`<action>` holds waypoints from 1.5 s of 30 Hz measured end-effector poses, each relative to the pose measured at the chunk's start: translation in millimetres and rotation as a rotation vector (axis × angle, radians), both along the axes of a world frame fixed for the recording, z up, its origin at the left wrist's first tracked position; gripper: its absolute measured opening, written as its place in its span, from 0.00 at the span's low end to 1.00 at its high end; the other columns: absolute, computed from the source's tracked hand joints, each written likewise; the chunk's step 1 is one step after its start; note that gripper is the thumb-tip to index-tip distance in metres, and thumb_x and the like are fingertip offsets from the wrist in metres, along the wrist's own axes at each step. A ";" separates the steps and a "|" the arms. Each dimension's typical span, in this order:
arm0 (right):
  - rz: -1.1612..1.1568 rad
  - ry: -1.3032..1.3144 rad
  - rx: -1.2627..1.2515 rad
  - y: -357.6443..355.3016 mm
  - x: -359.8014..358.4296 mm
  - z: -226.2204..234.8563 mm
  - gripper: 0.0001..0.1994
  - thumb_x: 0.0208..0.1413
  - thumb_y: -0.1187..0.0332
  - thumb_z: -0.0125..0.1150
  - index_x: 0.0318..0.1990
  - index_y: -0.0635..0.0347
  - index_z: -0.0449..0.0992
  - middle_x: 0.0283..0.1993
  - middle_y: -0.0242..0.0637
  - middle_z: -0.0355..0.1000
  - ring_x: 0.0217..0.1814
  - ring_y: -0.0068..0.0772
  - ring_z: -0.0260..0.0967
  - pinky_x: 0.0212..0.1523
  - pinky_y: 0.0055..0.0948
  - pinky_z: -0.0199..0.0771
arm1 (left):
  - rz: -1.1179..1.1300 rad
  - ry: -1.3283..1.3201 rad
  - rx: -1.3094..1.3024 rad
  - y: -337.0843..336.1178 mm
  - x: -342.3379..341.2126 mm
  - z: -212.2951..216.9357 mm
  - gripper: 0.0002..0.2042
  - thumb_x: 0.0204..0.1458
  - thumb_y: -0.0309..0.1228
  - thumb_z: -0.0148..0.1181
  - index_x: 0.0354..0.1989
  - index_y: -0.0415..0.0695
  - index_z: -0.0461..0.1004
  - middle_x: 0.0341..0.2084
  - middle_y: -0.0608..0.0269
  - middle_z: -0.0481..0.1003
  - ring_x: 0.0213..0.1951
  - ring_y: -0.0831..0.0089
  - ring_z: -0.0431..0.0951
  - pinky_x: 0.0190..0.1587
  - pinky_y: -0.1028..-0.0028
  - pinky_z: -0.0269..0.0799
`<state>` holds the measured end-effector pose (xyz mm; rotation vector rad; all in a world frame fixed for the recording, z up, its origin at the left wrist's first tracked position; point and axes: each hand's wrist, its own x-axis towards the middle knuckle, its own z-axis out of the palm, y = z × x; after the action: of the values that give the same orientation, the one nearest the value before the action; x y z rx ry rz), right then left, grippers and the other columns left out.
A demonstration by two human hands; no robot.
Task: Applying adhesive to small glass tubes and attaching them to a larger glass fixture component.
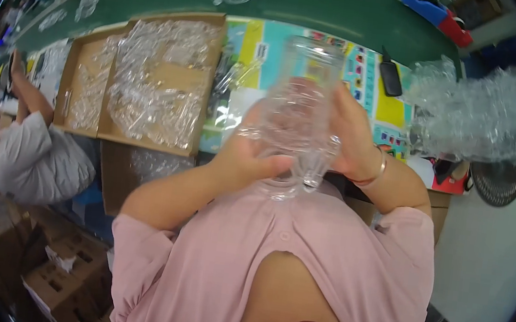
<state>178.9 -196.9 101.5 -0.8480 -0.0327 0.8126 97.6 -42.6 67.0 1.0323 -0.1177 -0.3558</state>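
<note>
In front of my chest I hold up a clear, see-through vessel (pixel 296 111). Its top is a wide cylinder, its middle is ribbed, and small clear tube-like parts stick out at its lower end. My left hand (pixel 243 153) grips its lower left side, the thumb lying across the front. Around its right side curls my right hand (pixel 355 131), with fingers partly hidden behind the vessel. Motion blurs the outline, so I cannot tell whether it is one piece or several joined.
A cardboard tray (pixel 212 78) with clear parts lies to the left. Stacked clear vessels (pixel 479 114) stand at the right, near a black handheld object (pixel 390 79). Beyond are a green work surface (pixel 328 5) and a tape dispenser (pixel 436 14). A person (pixel 42 160) sits at the left.
</note>
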 end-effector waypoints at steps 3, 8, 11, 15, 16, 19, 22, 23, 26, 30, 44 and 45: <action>0.058 0.051 0.161 -0.7 19.3 2.3 0.24 0.61 0.53 0.34 0.52 0.65 0.61 0.53 0.44 0.63 0.54 0.39 0.61 0.55 0.34 0.60 | 0.130 0.008 -0.021 10.1 -5.0 -6.4 0.44 0.35 0.36 0.69 0.60 0.43 0.45 0.54 0.55 0.57 0.56 0.65 0.60 0.56 0.66 0.59; -0.043 -1.390 -0.612 -32.1 2.6 11.8 0.17 0.58 0.60 0.40 0.45 0.63 0.68 0.42 0.41 0.70 0.54 0.37 0.61 0.63 0.47 0.41 | 0.369 -0.251 -0.084 11.3 -14.8 4.9 0.43 0.36 0.32 0.67 0.60 0.43 0.45 0.54 0.53 0.56 0.56 0.64 0.59 0.55 0.63 0.60; -0.163 -1.508 -0.644 -30.3 -14.1 10.7 0.14 0.47 0.70 0.52 0.42 0.61 0.70 0.38 0.40 0.71 0.55 0.39 0.61 0.63 0.55 0.33 | 0.362 -0.261 0.100 10.0 -16.7 10.7 0.48 0.28 0.47 0.73 0.57 0.39 0.51 0.49 0.48 0.62 0.53 0.58 0.64 0.53 0.60 0.62; -0.270 -1.552 -0.671 -27.6 -20.7 10.0 0.17 0.39 0.75 0.57 0.41 0.59 0.71 0.37 0.39 0.71 0.55 0.40 0.62 0.63 0.58 0.30 | 0.344 -0.448 0.347 11.8 -18.7 5.3 0.48 0.27 0.47 0.73 0.56 0.39 0.51 0.49 0.47 0.62 0.52 0.58 0.64 0.52 0.60 0.64; -0.304 -1.539 -0.662 -26.6 -20.1 9.4 0.16 0.40 0.74 0.57 0.41 0.59 0.71 0.37 0.39 0.71 0.54 0.39 0.62 0.63 0.57 0.30 | 0.358 -0.333 0.219 8.2 -20.4 10.0 0.48 0.28 0.47 0.73 0.57 0.39 0.50 0.49 0.47 0.62 0.51 0.58 0.65 0.51 0.61 0.65; -0.257 -1.549 -0.702 -26.3 -20.6 10.7 0.14 0.41 0.73 0.58 0.40 0.59 0.71 0.38 0.40 0.71 0.53 0.37 0.64 0.63 0.57 0.32 | 0.408 -0.254 0.125 3.4 -20.7 10.0 0.47 0.32 0.48 0.70 0.57 0.38 0.49 0.50 0.47 0.61 0.50 0.58 0.67 0.49 0.61 0.67; -0.234 -1.520 -0.712 -27.6 -20.1 7.5 0.14 0.42 0.73 0.58 0.40 0.59 0.71 0.39 0.40 0.70 0.51 0.34 0.65 0.63 0.55 0.35 | 0.392 -0.260 0.063 8.9 -20.8 3.4 0.45 0.37 0.44 0.67 0.59 0.39 0.45 0.52 0.49 0.59 0.52 0.59 0.63 0.53 0.60 0.61; -0.235 -1.518 -0.713 -28.1 -19.8 4.6 0.14 0.42 0.73 0.58 0.40 0.59 0.71 0.39 0.40 0.70 0.51 0.34 0.65 0.63 0.55 0.35 | 0.337 -0.227 -0.031 11.4 -21.0 0.7 0.44 0.39 0.39 0.66 0.61 0.40 0.42 0.54 0.52 0.57 0.56 0.59 0.59 0.58 0.60 0.54; -0.245 -1.450 -0.699 -26.9 -18.8 -0.4 0.13 0.44 0.69 0.57 0.41 0.59 0.71 0.40 0.41 0.70 0.50 0.35 0.65 0.63 0.53 0.37 | 0.344 -0.148 -0.159 13.9 -20.1 -6.6 0.41 0.45 0.41 0.60 0.61 0.38 0.40 0.55 0.51 0.55 0.57 0.59 0.59 0.58 0.61 0.54; -0.343 -1.602 -0.821 -23.7 -21.7 1.4 0.18 0.48 0.62 0.55 0.45 0.63 0.68 0.45 0.43 0.68 0.51 0.40 0.63 0.62 0.51 0.41 | 0.415 -0.164 0.109 11.4 -18.5 -11.8 0.43 0.42 0.54 0.56 0.60 0.38 0.45 0.55 0.51 0.58 0.51 0.55 0.65 0.53 0.54 0.61; 0.390 -0.943 0.087 -24.2 -34.2 -20.1 0.33 0.59 0.45 0.25 0.51 0.67 0.65 0.57 0.50 0.59 0.63 0.44 0.53 0.64 0.45 0.39 | -0.334 -0.836 0.622 18.3 -9.8 24.5 0.37 0.32 0.42 0.67 0.53 0.40 0.59 0.46 0.50 0.65 0.47 0.55 0.68 0.48 0.63 0.65; 0.382 -1.080 0.079 -28.6 -38.7 -19.8 0.33 0.59 0.45 0.23 0.50 0.66 0.67 0.57 0.52 0.59 0.63 0.48 0.52 0.64 0.49 0.37 | -0.307 -0.833 0.625 12.9 -13.2 23.8 0.37 0.32 0.42 0.67 0.53 0.40 0.59 0.46 0.50 0.65 0.47 0.55 0.68 0.48 0.63 0.65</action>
<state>140.2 -225.5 81.7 -1.1375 -1.1984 0.6111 84.3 -29.6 90.8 1.7436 -0.9692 -0.2181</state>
